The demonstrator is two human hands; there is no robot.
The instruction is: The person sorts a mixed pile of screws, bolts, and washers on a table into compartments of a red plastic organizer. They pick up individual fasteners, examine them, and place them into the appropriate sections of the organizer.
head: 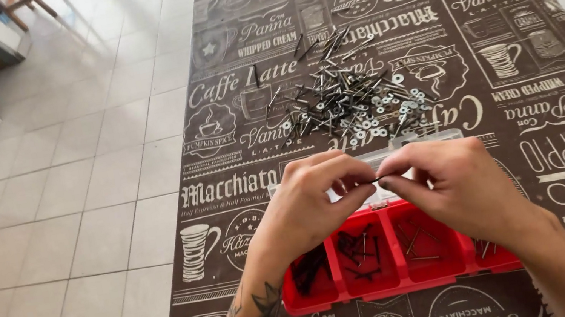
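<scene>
Thin dark nail or screw (pixel 376 179), pinched between the fingertips of both hands just above the red organiser tray (pixel 396 286). Only a sliver shows between the fingers; head and tip are covered, so which of the two it is cannot be told.

Handling, as a judgement: light, stiff, smooth metal, apt to roll or slip from a loose pinch. Not fragile, though the point may prick. Best taken at mid-shank between thumb and forefinger, or near the head.

Left hand (pixel 305 204): grip closed on one end of the fastener, thumb and forefinger together, tattooed forearm below it. Right hand (pixel 455 183): grip closed on the other end, remaining fingers curled.

Tray sits on the surface (pixel 547 45) directly under the hands, divided into compartments. Left ones hold dark screws, the next a few longer nails lying loosely. Rightmost compartment is mostly behind the right wrist. A clear lid or second clear box (pixel 421 140) shows beyond the knuckles, largely hidden.

Farther off, well apart from the hands: loose heap of nails, screws and washers (pixel 349 98) spread over the brown printed cloth. Individual pieces in it are too small to sort by type.

Pale tiled floor (pixel 75 201) to the left. Surface's near edge is cut off by the frame.
</scene>
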